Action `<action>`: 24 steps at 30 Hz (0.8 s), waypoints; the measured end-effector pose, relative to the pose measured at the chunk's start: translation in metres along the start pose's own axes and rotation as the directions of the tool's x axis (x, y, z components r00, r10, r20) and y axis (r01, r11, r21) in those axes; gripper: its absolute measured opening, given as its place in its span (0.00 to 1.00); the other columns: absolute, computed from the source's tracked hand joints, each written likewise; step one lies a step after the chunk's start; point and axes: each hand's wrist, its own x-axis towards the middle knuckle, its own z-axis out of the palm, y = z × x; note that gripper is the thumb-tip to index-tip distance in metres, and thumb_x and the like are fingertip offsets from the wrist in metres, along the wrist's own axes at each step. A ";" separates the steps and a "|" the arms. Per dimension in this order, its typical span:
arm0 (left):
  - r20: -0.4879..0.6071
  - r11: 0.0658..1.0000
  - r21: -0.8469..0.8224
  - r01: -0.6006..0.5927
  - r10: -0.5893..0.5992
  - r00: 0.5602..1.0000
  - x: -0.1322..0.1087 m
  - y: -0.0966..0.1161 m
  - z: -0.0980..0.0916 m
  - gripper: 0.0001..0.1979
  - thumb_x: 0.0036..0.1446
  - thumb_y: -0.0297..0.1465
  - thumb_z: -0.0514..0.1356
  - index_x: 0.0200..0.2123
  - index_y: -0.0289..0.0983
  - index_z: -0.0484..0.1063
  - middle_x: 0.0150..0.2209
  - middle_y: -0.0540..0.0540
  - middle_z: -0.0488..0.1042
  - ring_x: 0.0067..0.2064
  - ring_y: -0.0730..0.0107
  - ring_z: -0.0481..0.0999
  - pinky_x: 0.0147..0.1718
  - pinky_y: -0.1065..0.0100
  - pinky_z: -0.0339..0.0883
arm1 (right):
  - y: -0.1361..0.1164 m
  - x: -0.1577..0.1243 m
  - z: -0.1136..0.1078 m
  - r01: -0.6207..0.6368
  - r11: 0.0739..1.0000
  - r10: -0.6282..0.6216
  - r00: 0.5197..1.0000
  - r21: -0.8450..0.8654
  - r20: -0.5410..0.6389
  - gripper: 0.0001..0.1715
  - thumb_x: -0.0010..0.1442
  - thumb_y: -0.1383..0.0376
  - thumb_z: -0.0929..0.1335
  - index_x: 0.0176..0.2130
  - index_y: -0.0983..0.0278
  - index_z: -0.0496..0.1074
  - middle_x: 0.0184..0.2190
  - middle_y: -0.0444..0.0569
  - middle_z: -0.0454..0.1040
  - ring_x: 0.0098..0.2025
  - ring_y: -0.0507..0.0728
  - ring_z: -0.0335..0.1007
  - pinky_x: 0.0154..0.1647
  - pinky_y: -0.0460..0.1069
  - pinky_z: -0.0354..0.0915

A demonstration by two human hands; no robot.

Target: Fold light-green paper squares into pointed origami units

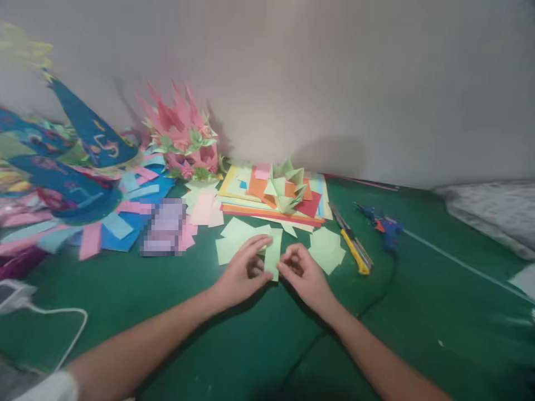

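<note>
Both my hands rest on a green surface [251, 345] and pinch one folded light green paper piece [273, 255]. My left hand [244, 270] holds its left edge, fingers curled over it. My right hand [303, 273] pinches its lower right edge. Several loose light green paper squares [328, 248] lie around the hands. Behind them a folded green paper flower [286, 186] sits on a stack of coloured paper sheets [271, 211].
A yellow utility knife [353, 245] and a blue glue gun [382, 225] lie right of the stack. A pink paper flower model [184, 139] stands by the wall. Blue paper cones [90, 131] and pink and blue strips cover the left. A white cable [62, 323] lies lower left.
</note>
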 end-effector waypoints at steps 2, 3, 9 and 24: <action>0.020 1.000 0.016 -0.007 0.007 1.000 0.000 0.001 -0.001 0.31 0.51 0.22 0.58 0.57 0.48 0.59 0.60 0.44 0.52 0.32 0.83 0.66 0.31 0.74 0.68 | 0.004 0.000 -0.001 0.004 1.000 -0.004 1.000 0.006 -0.016 0.10 0.59 0.62 0.66 0.34 0.60 0.57 0.27 0.39 0.60 0.27 0.49 0.62 0.31 0.46 0.63; 0.033 1.000 0.020 -0.009 0.008 0.999 0.000 0.001 -0.002 0.31 0.51 0.22 0.59 0.57 0.48 0.59 0.60 0.44 0.52 0.32 0.83 0.66 0.31 0.74 0.68 | 0.005 0.000 -0.001 0.008 1.000 -0.007 1.000 0.007 -0.029 0.10 0.59 0.62 0.66 0.35 0.60 0.57 0.27 0.39 0.60 0.27 0.49 0.62 0.31 0.46 0.63; 0.144 0.999 -0.026 0.026 -0.022 0.989 -0.002 0.007 -0.004 0.31 0.51 0.22 0.59 0.57 0.48 0.60 0.61 0.44 0.52 0.31 0.83 0.64 0.31 0.75 0.68 | 0.003 0.002 -0.004 0.050 0.999 -0.050 0.983 -0.007 -0.175 0.14 0.57 0.61 0.68 0.34 0.59 0.56 0.27 0.39 0.64 0.29 0.50 0.64 0.32 0.46 0.63; 0.413 0.999 0.044 -0.018 -0.002 0.911 -0.001 0.019 -0.026 0.33 0.48 0.19 0.57 0.58 0.47 0.61 0.59 0.43 0.57 0.34 0.77 0.65 0.33 0.73 0.64 | -0.012 0.005 -0.017 0.192 0.981 -0.177 0.889 -0.008 -0.423 0.16 0.57 0.60 0.69 0.36 0.58 0.56 0.31 0.43 0.72 0.36 0.53 0.71 0.39 0.51 0.67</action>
